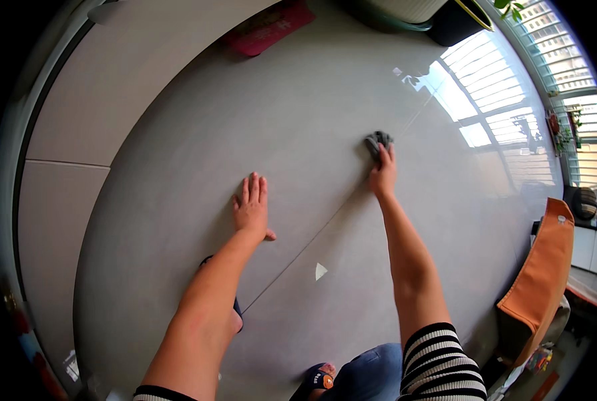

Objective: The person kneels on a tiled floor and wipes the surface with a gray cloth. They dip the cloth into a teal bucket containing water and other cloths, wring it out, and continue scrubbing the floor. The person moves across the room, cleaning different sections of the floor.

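My right hand [384,170] grips a bunched dark grey cloth [375,142] and presses it against the glossy grey tile floor [298,100]. Palm down on the same floor, to the left, rests my left hand [251,208]; nothing is in it, and its thumb sticks out to the right. A dark tile joint [306,245] runs diagonally between my arms, up towards the cloth. Below the hands, near this joint, lies a small white triangular piece [320,271], whose material I cannot tell.
Pale panels [78,100] line the left side. At the top stand a pink item [273,27] bearing writing, a large pale pot [408,9] and a black container [456,22]. An orange-covered piece of furniture [541,280] stands right. My slippered foot [321,378] is at the bottom.
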### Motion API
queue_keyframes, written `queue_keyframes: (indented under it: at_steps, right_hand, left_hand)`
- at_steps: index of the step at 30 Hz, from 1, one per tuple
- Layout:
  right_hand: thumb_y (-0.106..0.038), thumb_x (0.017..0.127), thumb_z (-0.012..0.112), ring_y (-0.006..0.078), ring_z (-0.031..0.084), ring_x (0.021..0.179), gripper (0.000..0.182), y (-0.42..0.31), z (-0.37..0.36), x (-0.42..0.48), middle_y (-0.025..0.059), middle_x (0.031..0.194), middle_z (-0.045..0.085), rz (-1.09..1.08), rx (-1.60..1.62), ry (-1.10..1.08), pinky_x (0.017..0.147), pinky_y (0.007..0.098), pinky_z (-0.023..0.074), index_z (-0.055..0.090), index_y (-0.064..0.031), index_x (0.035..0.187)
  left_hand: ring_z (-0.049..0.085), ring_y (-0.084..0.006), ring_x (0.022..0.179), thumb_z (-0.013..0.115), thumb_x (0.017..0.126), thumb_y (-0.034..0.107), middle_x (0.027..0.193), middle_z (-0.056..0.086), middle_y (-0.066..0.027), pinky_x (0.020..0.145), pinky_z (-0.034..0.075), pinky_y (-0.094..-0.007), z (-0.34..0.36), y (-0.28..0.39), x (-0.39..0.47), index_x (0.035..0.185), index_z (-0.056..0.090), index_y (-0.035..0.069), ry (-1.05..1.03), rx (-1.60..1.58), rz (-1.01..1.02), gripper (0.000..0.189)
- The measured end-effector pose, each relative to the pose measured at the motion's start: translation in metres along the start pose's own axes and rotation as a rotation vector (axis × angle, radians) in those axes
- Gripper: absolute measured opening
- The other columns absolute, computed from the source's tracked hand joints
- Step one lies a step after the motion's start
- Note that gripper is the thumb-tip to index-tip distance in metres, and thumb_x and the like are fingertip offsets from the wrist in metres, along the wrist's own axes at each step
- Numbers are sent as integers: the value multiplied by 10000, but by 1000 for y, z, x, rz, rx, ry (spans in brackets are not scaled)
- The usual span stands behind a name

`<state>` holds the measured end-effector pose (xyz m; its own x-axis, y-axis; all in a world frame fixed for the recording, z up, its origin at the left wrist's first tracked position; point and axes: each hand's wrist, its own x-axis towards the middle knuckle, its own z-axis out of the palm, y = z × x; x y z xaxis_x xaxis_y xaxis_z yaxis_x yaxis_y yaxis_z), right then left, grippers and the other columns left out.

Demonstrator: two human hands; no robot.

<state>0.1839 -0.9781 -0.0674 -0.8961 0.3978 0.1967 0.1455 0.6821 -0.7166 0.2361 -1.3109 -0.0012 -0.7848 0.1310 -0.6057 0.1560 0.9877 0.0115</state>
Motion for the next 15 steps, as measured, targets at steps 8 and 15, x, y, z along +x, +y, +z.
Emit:
queue_keyframes:
  at_steps: [8, 15]
  right_hand:
    - [64, 816, 501, 305, 422, 1380, 506, -106, 79, -139, 85, 1491, 468, -576, 52, -670, 1135, 413, 357, 619, -88, 1283]
    - [102, 824, 476, 362, 436, 1355, 468, -77, 71, -28, 195, 1438, 494, -386, -20, -265, 1112, 403, 393, 616, -27, 1252]
  left_hand:
    - [213, -316, 1480, 943, 538, 397, 1635, 89, -125, 1180, 306, -397, 13, -57, -2, 1556, 109, 66, 167, -242, 168, 1357]
    - [137, -311, 1506, 956, 506, 414, 1647, 42, -121, 1191, 267, -441, 1, -143, -11, 1564, 35, 71, 89, -158, -128, 1444]
